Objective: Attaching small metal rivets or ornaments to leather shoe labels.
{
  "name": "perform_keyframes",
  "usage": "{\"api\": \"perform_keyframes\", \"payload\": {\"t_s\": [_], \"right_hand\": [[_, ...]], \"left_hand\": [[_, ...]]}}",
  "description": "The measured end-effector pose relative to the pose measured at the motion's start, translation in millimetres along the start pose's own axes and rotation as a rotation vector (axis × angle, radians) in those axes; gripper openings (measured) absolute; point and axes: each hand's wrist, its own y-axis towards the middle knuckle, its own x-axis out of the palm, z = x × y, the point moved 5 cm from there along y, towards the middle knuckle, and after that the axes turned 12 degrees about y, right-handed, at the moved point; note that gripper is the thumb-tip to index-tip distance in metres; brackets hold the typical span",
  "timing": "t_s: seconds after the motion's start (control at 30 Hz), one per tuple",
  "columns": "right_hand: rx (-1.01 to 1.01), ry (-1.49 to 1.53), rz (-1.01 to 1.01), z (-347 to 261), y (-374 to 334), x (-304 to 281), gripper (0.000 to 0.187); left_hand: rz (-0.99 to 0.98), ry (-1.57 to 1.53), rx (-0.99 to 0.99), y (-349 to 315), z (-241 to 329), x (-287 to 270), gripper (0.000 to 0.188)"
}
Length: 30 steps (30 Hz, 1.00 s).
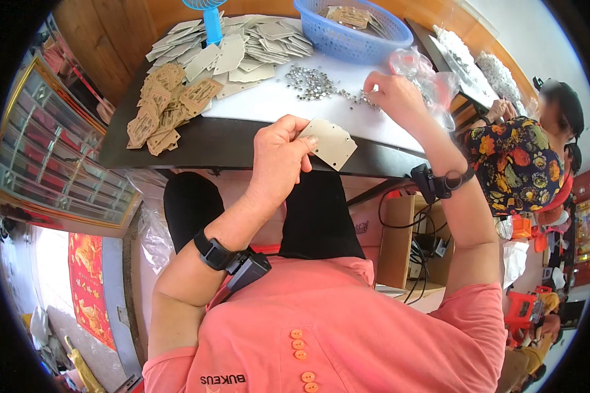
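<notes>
My left hand (278, 154) is closed on the left edge of a small grey card (330, 143), thumb on top. The card has a few small dark holes along its edges and hangs just in front of the table's near edge. Over the white tabletop, my right hand (394, 97) has its fingers bent together at the right end of a spread of small shiny metal pieces (309, 83). Whatever is between those fingertips is too small or hidden to make out. A clear plastic bag (439, 88) lies beside that hand.
Stacked grey cards (233, 56) fill the table's back left, with a blue fan (212, 25) among them. Brown printed cards (160, 108) are heaped at the left. A blue basket (354, 42) stands at the back. Another person (518, 157) works at the right.
</notes>
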Motion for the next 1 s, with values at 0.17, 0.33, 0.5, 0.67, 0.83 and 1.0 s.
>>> {"api": "perform_keyframes", "payload": {"t_s": [0.17, 0.33, 0.5, 0.67, 0.83, 1.0], "right_hand": [[-0.017, -0.042, -0.058, -12.5, 5.1, 15.5, 0.015], [-0.016, -0.109, -0.163, -4.9, 3.8, 7.4, 0.016], [-0.083, -0.004, -0.08, -11.6, 8.8, 3.8, 0.016], [-0.036, -0.03, -0.111, -15.0, 25.8, 21.2, 0.015], [-0.015, -0.087, -0.184, -4.2, 33.2, 21.3, 0.015], [-0.013, -0.07, -0.163, 0.3, 32.9, 17.8, 0.015]], "left_hand": [[0.001, 0.017, -0.004, -0.5, 1.4, -0.9, 0.016], [-0.015, 0.022, 0.002, -1.3, 0.3, 0.3, 0.016], [-0.005, 0.06, -0.003, -2.0, 0.9, -1.0, 0.016], [-0.01, 0.038, 0.018, -1.2, -1.5, -0.6, 0.016], [0.0, 0.039, 0.035, -1.5, -3.4, -0.1, 0.014], [0.002, 0.052, 0.047, -2.3, -1.9, -0.8, 0.014]]}}
